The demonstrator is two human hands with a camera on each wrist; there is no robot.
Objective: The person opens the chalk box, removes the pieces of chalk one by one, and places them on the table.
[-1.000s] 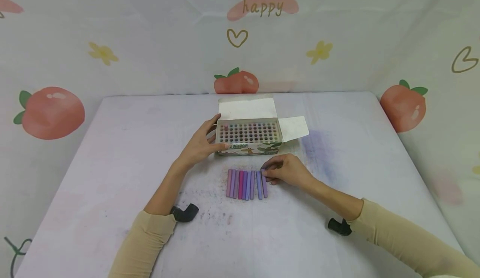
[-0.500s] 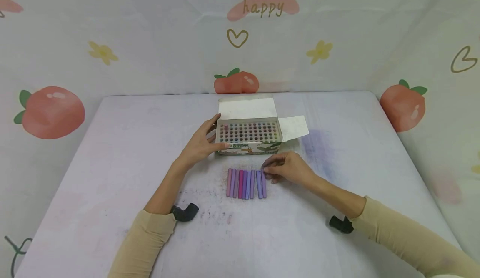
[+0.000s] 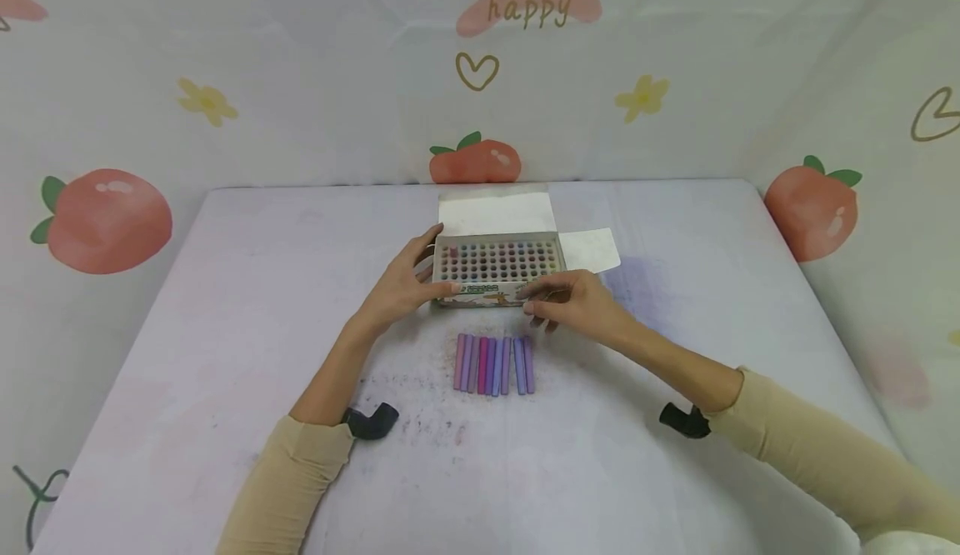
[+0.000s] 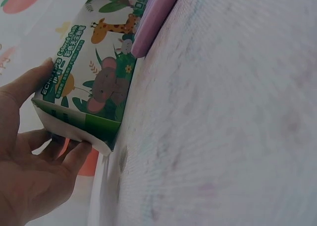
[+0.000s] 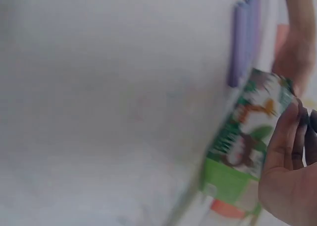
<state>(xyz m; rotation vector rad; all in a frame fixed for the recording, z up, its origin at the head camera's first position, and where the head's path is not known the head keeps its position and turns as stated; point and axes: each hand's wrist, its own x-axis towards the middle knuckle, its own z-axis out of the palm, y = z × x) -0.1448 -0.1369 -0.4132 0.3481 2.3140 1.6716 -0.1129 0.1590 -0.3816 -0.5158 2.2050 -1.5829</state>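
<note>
An opened chalk box point(image 3: 480, 292) with animal pictures on its front stands at the table's middle, full of upright chalk ends in many colours. My left hand point(image 3: 405, 288) grips its left end, thumb on the front and fingers round the side. The "Colored chalk" print shows on the box point(image 4: 94, 62) in the left wrist view. My right hand point(image 3: 573, 305) hovers at the box's front right corner, fingers loosely bent, with no chalk seen between them. Below it lie several purple, pink and violet chalk sticks point(image 3: 495, 366) in a side-by-side row; two point(image 5: 242, 42) show in the right wrist view.
The white lid flap point(image 3: 495, 212) stands up behind the box, and a side flap point(image 3: 591, 249) sticks out to its right. Purple chalk dust point(image 3: 637, 288) smears the white tabletop point(image 3: 285, 247). A patterned cloth point(image 3: 337, 63) hangs behind the table.
My right hand has let go of the rightmost chalk stick, now lying closer to its neighbour, and moved up to the box's front right. The left hand keeps its grip on the box.
</note>
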